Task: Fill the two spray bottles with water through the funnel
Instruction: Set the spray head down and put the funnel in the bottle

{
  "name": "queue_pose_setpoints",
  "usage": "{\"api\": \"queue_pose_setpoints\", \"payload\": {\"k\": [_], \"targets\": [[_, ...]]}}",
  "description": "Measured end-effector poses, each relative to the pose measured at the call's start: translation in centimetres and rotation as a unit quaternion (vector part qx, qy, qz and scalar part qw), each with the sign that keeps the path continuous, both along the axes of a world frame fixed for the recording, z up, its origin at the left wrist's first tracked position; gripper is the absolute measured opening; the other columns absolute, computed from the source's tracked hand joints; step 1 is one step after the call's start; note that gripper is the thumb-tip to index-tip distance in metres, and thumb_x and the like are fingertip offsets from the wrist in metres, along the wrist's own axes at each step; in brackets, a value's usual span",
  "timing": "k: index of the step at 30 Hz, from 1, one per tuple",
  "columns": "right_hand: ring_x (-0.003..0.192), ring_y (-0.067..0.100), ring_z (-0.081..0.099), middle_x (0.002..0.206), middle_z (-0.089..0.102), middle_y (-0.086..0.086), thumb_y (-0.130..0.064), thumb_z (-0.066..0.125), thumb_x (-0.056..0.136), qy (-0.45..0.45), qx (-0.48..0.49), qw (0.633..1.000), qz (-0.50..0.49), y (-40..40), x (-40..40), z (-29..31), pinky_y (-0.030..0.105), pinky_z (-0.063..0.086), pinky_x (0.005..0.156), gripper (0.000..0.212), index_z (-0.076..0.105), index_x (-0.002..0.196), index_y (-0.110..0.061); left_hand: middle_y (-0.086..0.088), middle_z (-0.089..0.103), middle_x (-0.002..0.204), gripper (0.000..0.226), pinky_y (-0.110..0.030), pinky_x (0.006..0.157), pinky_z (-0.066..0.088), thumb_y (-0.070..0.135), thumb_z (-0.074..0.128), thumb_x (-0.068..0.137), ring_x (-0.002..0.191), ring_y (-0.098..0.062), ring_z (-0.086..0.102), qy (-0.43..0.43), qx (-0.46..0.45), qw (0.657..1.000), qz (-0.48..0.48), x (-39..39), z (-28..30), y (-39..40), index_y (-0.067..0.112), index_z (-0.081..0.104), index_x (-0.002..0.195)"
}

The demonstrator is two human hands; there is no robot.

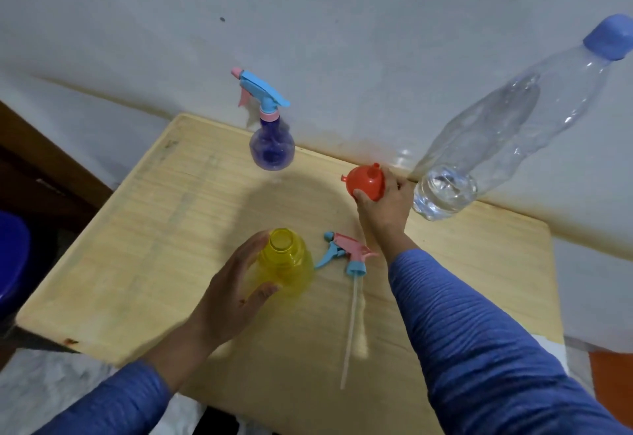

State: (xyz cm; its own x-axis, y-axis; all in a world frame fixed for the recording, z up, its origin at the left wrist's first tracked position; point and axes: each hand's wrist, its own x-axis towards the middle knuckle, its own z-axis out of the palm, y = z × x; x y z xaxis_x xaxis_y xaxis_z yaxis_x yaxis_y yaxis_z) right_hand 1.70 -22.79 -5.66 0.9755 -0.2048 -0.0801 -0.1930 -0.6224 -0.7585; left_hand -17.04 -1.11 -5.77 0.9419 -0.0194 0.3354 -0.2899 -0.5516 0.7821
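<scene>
An open yellow spray bottle (287,261) stands near the table's middle, and my left hand (233,290) wraps around its left side. Its pink-and-blue spray head (346,253) with a long white tube lies on the table just to the right. My right hand (383,205) grips an orange funnel (364,182) near the wall. A purple spray bottle (272,148) with its blue-and-pink head screwed on stands at the back. A tall clear water bottle (496,133) with a blue cap stands at the back right, with a little water at the bottom.
The wooden table (154,229) butts against a white wall at the back. A dark blue container (10,260) sits off the table's left edge. White cloth lies below the front edge.
</scene>
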Motion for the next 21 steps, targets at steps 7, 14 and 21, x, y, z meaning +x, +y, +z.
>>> {"api": "queue_pose_setpoints", "payload": {"k": [7,14,21], "targets": [[0.114,0.021,0.05,0.13,0.047,0.008,-0.026,0.079,0.07,-0.037,0.063,0.997,0.029,-0.3,-0.8,1.6,0.033,0.043,0.1,0.07,0.045,0.131,-0.029,0.029,0.024,0.147,0.066,-0.033,0.105,0.038,0.054,0.051,0.088,0.134,-0.007,0.036,-0.001,0.006,1.0,-0.006,-0.1,0.0,0.0,0.046,0.016,0.143],[0.098,0.011,0.05,0.107,0.056,0.001,-0.015,0.077,0.075,-0.034,0.136,0.99,0.029,-0.6,-3.8,5.9,0.017,0.04,0.086,0.059,0.054,0.129,-0.016,0.037,0.02,0.145,0.067,-0.025,0.106,0.036,0.063,0.048,0.084,0.133,0.003,0.031,0.016,0.006,1.0,-0.015,-0.1,0.1,0.0,0.051,0.014,0.141],[0.11,0.016,0.058,0.118,0.058,-0.007,-0.007,0.063,0.088,-0.082,0.22,0.969,0.08,-0.7,-9.3,11.9,0.029,0.052,0.092,0.047,0.052,0.132,-0.018,0.039,0.026,0.141,0.064,-0.015,0.104,0.034,0.065,0.049,0.082,0.129,0.004,0.036,0.017,-0.032,0.999,-0.025,0.0,0.4,0.0,0.053,0.02,0.138]]}}
